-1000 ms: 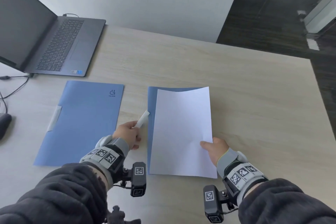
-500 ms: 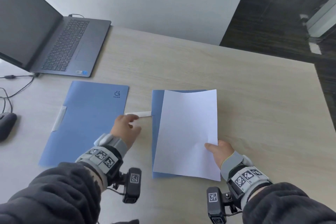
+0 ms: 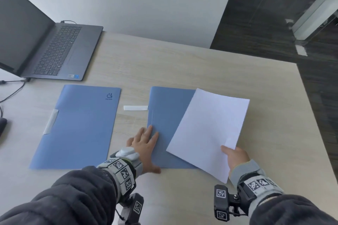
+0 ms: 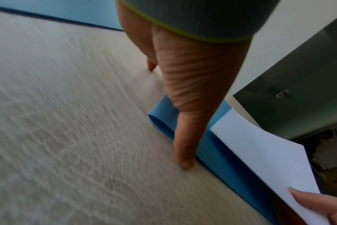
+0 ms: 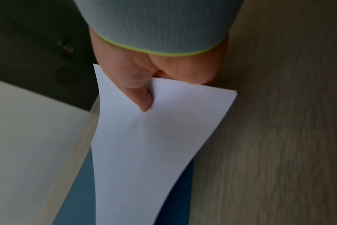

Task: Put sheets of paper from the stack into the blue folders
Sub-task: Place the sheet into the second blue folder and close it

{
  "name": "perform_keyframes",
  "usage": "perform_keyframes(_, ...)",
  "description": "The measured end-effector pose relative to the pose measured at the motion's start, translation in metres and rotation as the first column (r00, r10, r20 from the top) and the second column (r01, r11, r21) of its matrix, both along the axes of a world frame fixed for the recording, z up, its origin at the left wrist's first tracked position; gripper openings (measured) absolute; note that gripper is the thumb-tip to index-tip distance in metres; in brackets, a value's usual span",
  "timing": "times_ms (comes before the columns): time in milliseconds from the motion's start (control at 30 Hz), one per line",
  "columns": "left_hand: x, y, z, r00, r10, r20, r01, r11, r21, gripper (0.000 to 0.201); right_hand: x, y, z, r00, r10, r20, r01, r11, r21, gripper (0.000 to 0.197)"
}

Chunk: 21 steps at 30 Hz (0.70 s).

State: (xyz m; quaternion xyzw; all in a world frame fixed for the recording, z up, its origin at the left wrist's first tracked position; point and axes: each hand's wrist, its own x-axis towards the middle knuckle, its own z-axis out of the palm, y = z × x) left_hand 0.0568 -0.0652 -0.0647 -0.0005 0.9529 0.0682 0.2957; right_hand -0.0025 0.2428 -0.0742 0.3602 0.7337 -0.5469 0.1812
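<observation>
I am pinching the white sheets of paper at their near right corner with my right hand, thumb on top. They are hanging skewed above the right thin blue card folder, which is lying closed on the pale wood-grain tabletop. My left hand is pressing flat, fingers straight, on that folder's near left edge. The paper is light and limp (it is already bowing in the right wrist view), so I am judging a grip nearer mid-edge steadier. The folder cover is thin and probably slick; its right-hand edge looks the place to lift. A second blue folder and a loose white strip are lying to the left; the tabletop to the right is offering swing room.
</observation>
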Motion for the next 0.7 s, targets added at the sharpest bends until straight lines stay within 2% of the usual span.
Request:
perform_keyframes(100, -0.004, 0.008, 0.001, 0.999, -0.024, -0.03, 0.023, 0.998, -0.052, 0.127, 0.003, 0.027, 0.001, 0.995, -0.1, 0.019, 0.1, 0.995, 0.001, 0.012)
perform_keyframes(200, -0.008, 0.013, 0.01, 0.998, -0.042, -0.042, 0.04, 0.997, -0.067, 0.099, 0.004, 0.052, 0.004, 0.985, -0.17, 0.018, 0.171, 0.985, -0.014, 0.02)
perform_keyframes(300, -0.013, 0.014, 0.018, 0.997, -0.035, -0.066, 0.035, 0.999, -0.008, 0.071, 0.003, 0.069, 0.009, 0.974, -0.225, 0.02, 0.225, 0.974, 0.005, 0.023)
perform_keyframes(400, -0.019, 0.015, 0.026, 1.0, 0.019, -0.025, -0.018, 0.999, 0.037, 0.087, 0.003, 0.083, 0.01, 0.962, -0.272, 0.012, 0.272, 0.962, 0.003, 0.025)
perform_keyframes(467, -0.02, 0.013, 0.029, 0.993, 0.116, -0.02, -0.115, 0.993, 0.038, 0.092, 0.005, 0.087, 0.011, 0.957, -0.289, -0.006, 0.289, 0.957, 0.024, 0.022)
perform_keyframes(567, -0.017, 0.012, 0.031, 0.958, 0.277, -0.077, -0.27, 0.959, 0.089, 0.077, 0.01, 0.082, 0.01, 0.968, -0.25, -0.035, 0.251, 0.968, 0.019, 0.018)
perform_keyframes(633, -0.012, 0.012, 0.033, 0.938, 0.323, -0.126, -0.302, 0.94, 0.159, 0.066, 0.013, 0.072, 0.007, 0.973, -0.226, -0.051, 0.225, 0.974, -0.027, 0.021)
perform_keyframes(700, -0.006, 0.012, 0.034, 0.933, 0.337, -0.123, -0.31, 0.93, 0.197, 0.064, 0.013, 0.062, 0.004, 0.987, -0.148, -0.061, 0.146, 0.989, -0.036, 0.009)
